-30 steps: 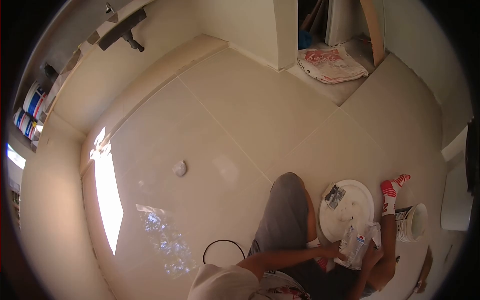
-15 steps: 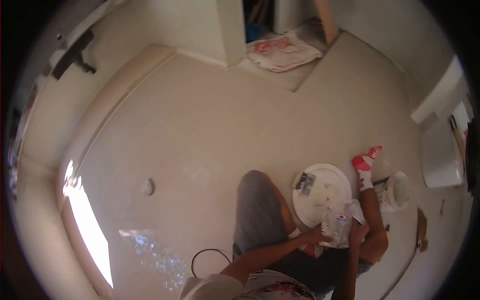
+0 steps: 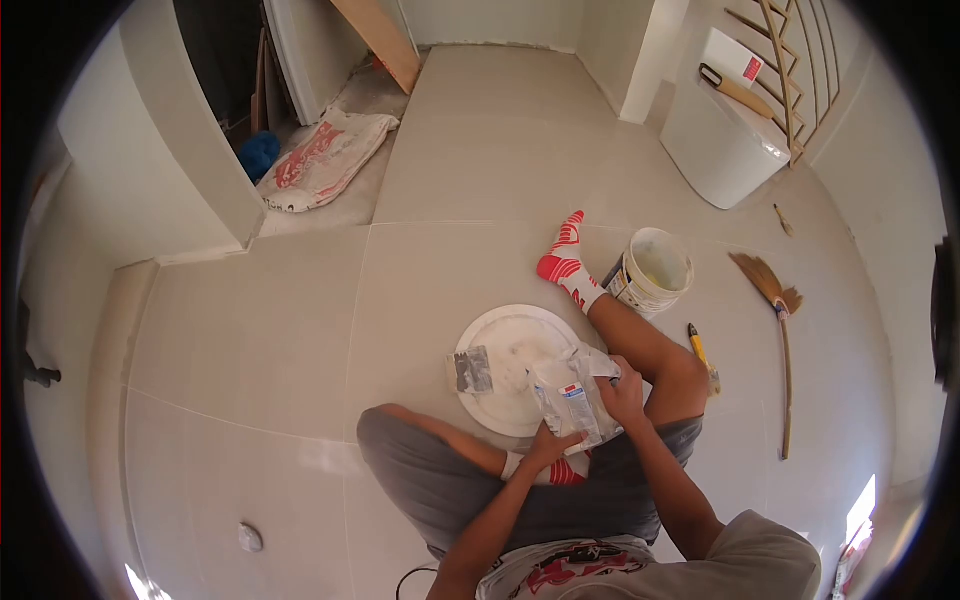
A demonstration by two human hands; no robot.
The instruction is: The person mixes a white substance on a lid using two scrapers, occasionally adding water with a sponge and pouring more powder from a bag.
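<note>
Both hands hold a clear plastic bag (image 3: 566, 398) with a small red, white and blue label, above my crossed legs. My left hand (image 3: 553, 446) is closed round its lower left part. My right hand (image 3: 624, 392) grips the upper right side, where the plastic is crumpled. Under the bag's far end lies a round white lid (image 3: 515, 332), dusted with pale residue. A flat grey scraper-like square (image 3: 471, 370) with whitish smears rests across the lid's left edge. What is inside the bag I cannot make out.
A white bucket (image 3: 650, 275) stands beyond my outstretched foot. To the right lie a yellow-and-black handled tool (image 3: 698, 348), a broom (image 3: 785, 350) and a small brush (image 3: 783, 220). Farther off are a white toilet (image 3: 710, 145) and a printed sack (image 3: 335, 160). A pale stone-like lump (image 3: 249, 538) lies left.
My view has swung to the right and levelled, so the lid, bucket and legs appear farther left and the toilet shows fully. Both hands keep hold of the plastic bag.
</note>
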